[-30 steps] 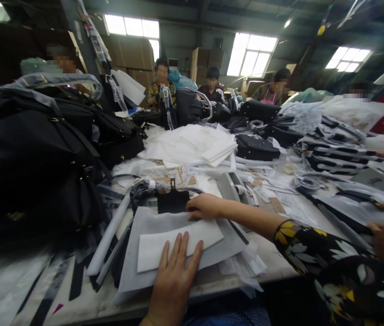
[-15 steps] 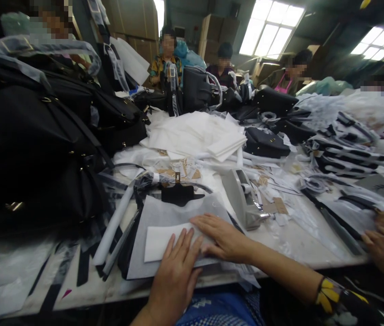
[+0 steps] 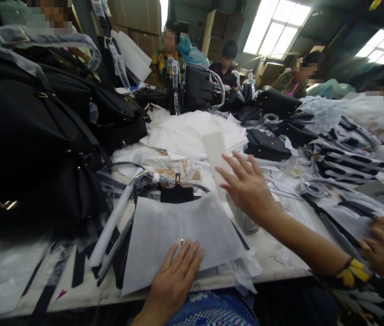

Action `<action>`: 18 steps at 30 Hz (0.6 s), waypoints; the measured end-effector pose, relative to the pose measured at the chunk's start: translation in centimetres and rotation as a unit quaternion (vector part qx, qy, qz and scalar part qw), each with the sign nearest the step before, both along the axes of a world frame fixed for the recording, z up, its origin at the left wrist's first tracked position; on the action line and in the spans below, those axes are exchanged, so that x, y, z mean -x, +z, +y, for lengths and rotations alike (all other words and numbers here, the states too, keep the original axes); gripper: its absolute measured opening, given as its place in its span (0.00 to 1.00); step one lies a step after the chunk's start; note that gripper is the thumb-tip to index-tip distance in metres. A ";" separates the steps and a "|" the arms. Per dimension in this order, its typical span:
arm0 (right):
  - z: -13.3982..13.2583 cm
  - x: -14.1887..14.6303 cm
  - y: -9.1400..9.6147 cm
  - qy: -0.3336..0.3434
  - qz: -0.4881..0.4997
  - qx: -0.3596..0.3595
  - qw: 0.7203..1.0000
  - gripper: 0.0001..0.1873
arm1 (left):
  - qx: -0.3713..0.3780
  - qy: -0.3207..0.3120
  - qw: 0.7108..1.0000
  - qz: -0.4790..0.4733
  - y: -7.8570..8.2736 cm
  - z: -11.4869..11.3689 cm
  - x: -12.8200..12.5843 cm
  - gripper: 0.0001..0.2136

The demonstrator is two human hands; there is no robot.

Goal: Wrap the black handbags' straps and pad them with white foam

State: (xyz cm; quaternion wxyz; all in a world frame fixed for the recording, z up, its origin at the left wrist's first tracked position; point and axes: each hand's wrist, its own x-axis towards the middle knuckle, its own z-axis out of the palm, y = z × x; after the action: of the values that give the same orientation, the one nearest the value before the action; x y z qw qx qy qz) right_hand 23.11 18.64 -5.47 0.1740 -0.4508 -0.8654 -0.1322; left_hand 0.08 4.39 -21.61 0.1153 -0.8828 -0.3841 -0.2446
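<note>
On the table in front of me a grey-white tissue sheet covers most of a black bag, whose dark flap with a metal clasp shows past the top edge. My left hand presses flat on the sheet near its lower edge, fingers stretched out, below a small metal fitting. Raised at the right, my right hand has its fingertips on a white foam-like strip, which stands tilted and blurred. The thumb is hidden. Behind this hand a grey tape dispenser is mostly covered.
Black bags are heaped at the left. White sheets lie stacked behind the work, with tags in front of them. A co-worker's hands work at the right. Other people stand across the table.
The white strip has left the tissue sheet and moved up and right with my right hand. My left hand stays on the sheet. The metal fitting now shows.
</note>
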 end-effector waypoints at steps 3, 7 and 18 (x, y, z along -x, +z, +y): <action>-3.7 1.4 -2.9 0.169 0.009 0.205 0.964 0.24 | 0.010 -0.006 1.000 0.026 0.0 0.3 0.1 0.23; -7.6 2.2 -8.2 0.198 -0.012 0.351 0.915 0.34 | 0.051 -0.044 0.998 0.013 1.0 0.7 0.7 0.24; -7.5 0.8 -11.2 0.224 0.003 0.374 0.900 0.39 | 0.013 -0.071 0.995 0.074 1.6 1.3 8.4 0.19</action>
State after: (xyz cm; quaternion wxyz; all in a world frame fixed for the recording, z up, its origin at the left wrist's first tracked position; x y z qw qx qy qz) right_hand 22.30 11.15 -16.64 0.0208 -0.2778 -0.9287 0.2448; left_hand -8.28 5.69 -20.04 0.1140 -0.9249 -0.3139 -0.1815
